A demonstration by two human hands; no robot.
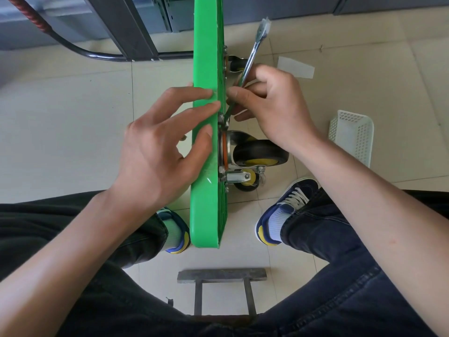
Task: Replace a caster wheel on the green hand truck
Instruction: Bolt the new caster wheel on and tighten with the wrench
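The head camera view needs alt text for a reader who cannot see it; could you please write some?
A person's right hand grips a wrench set at a caster mount on a green hand truck standing on edge, while the left hand rests fingers on its deck. A white basket sits on the tiled floor.

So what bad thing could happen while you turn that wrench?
The wrench could slip off the bolt by the caster wheel, and the right hand might knock into the metal bracket. The green hand truck stands on its edge, steadied only by the left hand, so it could tip over.
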